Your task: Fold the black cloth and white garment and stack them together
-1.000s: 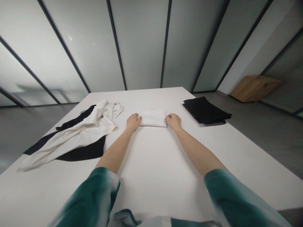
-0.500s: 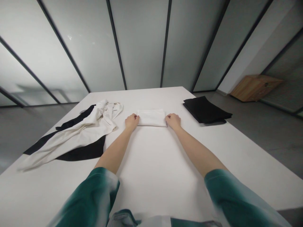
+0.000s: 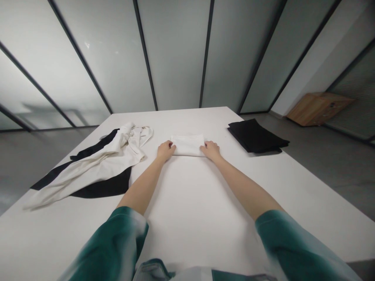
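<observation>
A white cloth folded into a flat rectangle (image 3: 188, 145) lies on the white table in front of me. My left hand (image 3: 166, 150) grips its left edge, thumb laid over the near corner. At the opposite edge, my right hand (image 3: 210, 150) holds the cloth the same way, its thumb on top and the fingers partly hidden. To the left, a crumpled white garment (image 3: 102, 166) rests over black cloth (image 3: 102, 188). Folded black fabric (image 3: 256, 136) lies on the right, apart from my right hand.
The white table (image 3: 187, 218) reaches from my body toward a frosted glass partition (image 3: 178, 54) with dark frames. A wooden cabinet (image 3: 318, 109) stands on the floor beyond the table's right side.
Both thumbs have come inward over the near corners of the folded white cloth, the right hand shifting slightly left. The cloth stays in place, and the other fabrics have not moved.
</observation>
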Motion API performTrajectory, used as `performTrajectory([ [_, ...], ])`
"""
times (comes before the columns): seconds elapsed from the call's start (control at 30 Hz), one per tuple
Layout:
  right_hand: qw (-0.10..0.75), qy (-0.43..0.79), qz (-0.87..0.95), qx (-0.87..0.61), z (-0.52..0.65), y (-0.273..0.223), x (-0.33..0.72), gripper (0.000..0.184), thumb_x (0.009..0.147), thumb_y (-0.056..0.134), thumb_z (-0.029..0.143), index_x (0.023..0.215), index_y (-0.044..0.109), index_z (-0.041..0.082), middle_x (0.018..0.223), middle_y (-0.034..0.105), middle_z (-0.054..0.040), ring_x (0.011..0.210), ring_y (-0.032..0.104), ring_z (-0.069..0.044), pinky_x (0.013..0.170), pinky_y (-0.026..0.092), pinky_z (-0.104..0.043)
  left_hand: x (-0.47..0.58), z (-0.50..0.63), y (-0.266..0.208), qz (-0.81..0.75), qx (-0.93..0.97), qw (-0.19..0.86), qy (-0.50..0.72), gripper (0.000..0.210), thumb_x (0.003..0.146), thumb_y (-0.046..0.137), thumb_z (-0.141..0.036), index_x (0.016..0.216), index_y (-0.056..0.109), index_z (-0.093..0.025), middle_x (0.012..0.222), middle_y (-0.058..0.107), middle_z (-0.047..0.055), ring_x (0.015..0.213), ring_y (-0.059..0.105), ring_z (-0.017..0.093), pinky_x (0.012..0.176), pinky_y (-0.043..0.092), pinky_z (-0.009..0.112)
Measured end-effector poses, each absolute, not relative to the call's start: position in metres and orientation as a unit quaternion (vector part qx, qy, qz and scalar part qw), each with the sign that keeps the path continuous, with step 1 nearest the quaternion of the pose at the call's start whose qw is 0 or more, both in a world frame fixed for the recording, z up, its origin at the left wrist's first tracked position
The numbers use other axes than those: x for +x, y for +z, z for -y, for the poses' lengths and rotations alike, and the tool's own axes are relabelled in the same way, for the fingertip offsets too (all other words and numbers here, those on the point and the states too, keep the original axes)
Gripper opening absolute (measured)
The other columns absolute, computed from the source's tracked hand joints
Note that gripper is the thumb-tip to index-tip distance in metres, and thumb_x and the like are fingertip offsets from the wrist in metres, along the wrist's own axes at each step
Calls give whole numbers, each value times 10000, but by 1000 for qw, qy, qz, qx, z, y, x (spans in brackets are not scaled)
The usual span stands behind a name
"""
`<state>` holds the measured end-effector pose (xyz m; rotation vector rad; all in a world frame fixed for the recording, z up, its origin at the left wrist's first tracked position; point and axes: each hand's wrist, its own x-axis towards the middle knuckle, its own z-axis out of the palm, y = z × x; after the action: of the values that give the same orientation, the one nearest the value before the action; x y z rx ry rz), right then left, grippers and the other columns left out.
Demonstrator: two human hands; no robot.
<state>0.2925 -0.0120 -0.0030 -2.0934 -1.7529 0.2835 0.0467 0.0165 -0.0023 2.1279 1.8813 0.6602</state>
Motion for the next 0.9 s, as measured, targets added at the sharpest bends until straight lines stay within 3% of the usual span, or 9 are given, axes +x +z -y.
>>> performTrajectory([
  [0.17,377,254,577,-679,9,-4,286,342,808,520,196,1141,591,162,1120,695,-106,1039,631,-229,938,461,-334,46,-17,-4,-637,726,115,231,333,899,525,-350,1145,681,-187,1083,742,91,1003,673,231,890,487,315],
  [0.33,531,459,437,-562,9,2,278,384,739,569,228,1122,553,211,967,715,-29,900,667,-202,819,535,-321,46,-17,-5,-631,731,119,232,345,904,521,-337,1167,673,-174,1103,735,101,1012,671,230,902,486,318],
  [0.43,530,564,367,-517,11,10,277,280,794,530,319,1029,603,184,881,722,-59,866,685,-222,801,553,-331,46,-18,-4,-633,729,124,231,353,910,514,-327,1193,662,-176,1121,731,100,1026,667,227,911,484,321],
  [0.6,534,636,282,-480,18,17,274,288,878,451,350,1015,629,170,844,739,-84,877,703,-244,845,568,-373,47,-17,-3,-626,733,128,233,345,915,512,-312,1203,658,-193,1152,727,87,1046,662,220,934,478,320],
  [0.77,531,637,313,-463,22,17,269,272,823,518,250,1067,619,181,950,754,-79,924,706,-231,895,563,-382,47,-17,-3,-622,733,136,238,341,909,521,-302,1202,660,-197,1155,729,80,1043,659,223,955,476,334],
  [0.9,530,629,370,-432,28,16,266,372,776,584,223,1147,578,250,1016,747,-25,943,709,-210,909,562,-394,46,-18,-6,-605,742,146,249,349,897,538,-290,1213,658,-205,1192,717,73,1055,655,220,977,475,338],
])
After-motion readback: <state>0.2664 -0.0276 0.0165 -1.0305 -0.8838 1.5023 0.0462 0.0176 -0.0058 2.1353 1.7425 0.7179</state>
